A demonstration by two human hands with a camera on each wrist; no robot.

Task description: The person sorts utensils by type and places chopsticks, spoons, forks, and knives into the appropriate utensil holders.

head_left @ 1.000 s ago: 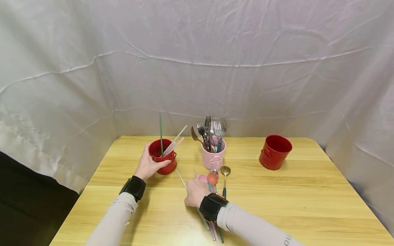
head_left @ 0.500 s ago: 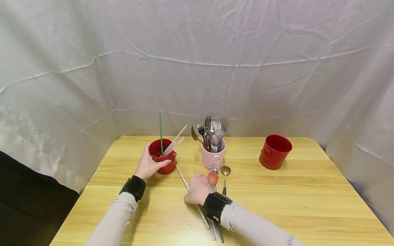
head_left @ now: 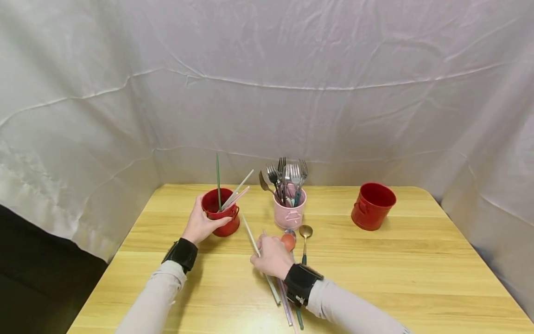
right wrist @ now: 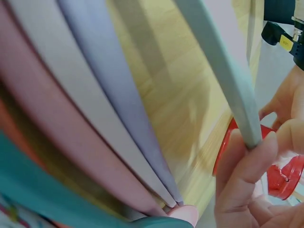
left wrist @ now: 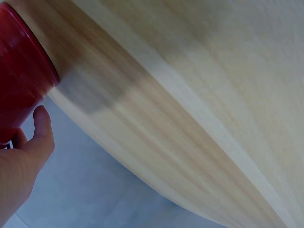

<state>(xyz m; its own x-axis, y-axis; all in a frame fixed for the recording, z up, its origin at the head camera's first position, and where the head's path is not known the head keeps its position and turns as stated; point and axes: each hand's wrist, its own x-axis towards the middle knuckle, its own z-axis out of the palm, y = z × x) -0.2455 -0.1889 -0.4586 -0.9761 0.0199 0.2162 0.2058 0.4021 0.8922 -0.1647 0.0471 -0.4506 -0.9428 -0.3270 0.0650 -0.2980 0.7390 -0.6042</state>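
My left hand (head_left: 201, 224) grips the rim of a red bucket (head_left: 225, 228) at the left, thumb on the near side. A green chopstick (head_left: 219, 178) and some pale and pink ones lean inside. In the left wrist view, the bucket's wall (left wrist: 21, 76) shows beside the fingers. Over the table's middle, my right hand (head_left: 273, 257) pinches a pale green chopstick (right wrist: 232, 85) between thumb and fingers. Beneath and beside that hand lie lilac chopsticks (head_left: 285, 304), an orange spoon (head_left: 288, 241) and other utensils, partly hidden by the hand and wrist.
Behind the pile stands a pink bucket (head_left: 289, 218) full of forks (head_left: 295, 174). Another red bucket (head_left: 372, 207) stands at the right. A gold spoon with a green handle (head_left: 306, 232) lies right of the pile. A pale curtain (head_left: 317, 116) encloses the table's back and sides.
My right hand has shifted slightly right and nearer, drawing the pale green chopstick away from the others; its far end now reaches up beside the left red bucket. My left hand stays put.
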